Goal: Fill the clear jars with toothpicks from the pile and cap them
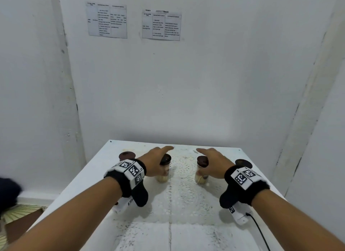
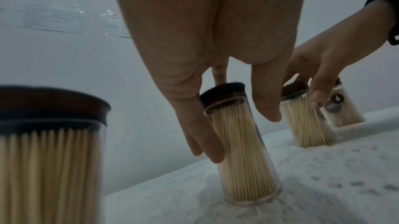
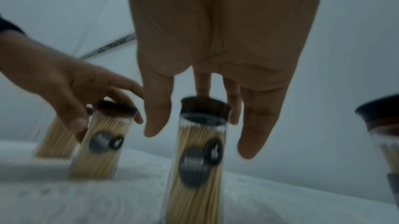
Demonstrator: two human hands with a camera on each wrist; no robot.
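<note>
Two jars at once: left hand (image 1: 155,162) straddles the left jar (image 1: 163,178), right hand (image 1: 212,163) hangs over the right jar (image 1: 201,177), both upright on the table (image 1: 186,235). Fingers spread either side, not clamped, probably lining up side grips below the lids.

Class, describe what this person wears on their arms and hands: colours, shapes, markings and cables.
The left hand and right hand are ungloved; forearms are sleeveless. The left wristband and right wristband are black and fuzzy, each carrying a white block with black square code markers and a white unit hanging beneath. A black cable leaves the right unit.
</note>
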